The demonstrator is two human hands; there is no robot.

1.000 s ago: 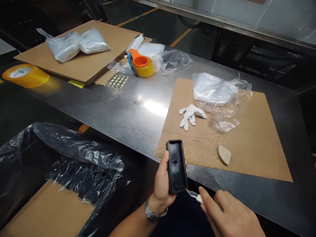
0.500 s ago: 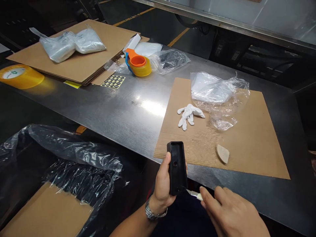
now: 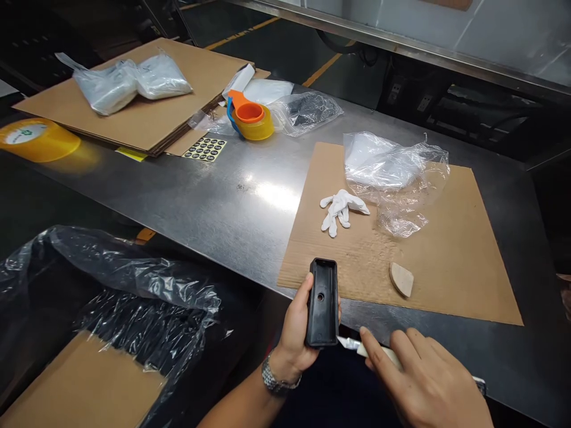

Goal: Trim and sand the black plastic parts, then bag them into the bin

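The left hand [image 3: 292, 336] is curled around a long black box [image 3: 328, 321], its thumb on the left side and some fingers peeking out on the right. The box's hollow side shows, with a small round hole [image 3: 320, 297] in it. Just to the right is a little knife [image 3: 350, 343]. Its tip is by the box's low right corner; I can't tell if they touch. The right hand [image 3: 419, 374] grips the knife's white handle, pointing finger stretched out.
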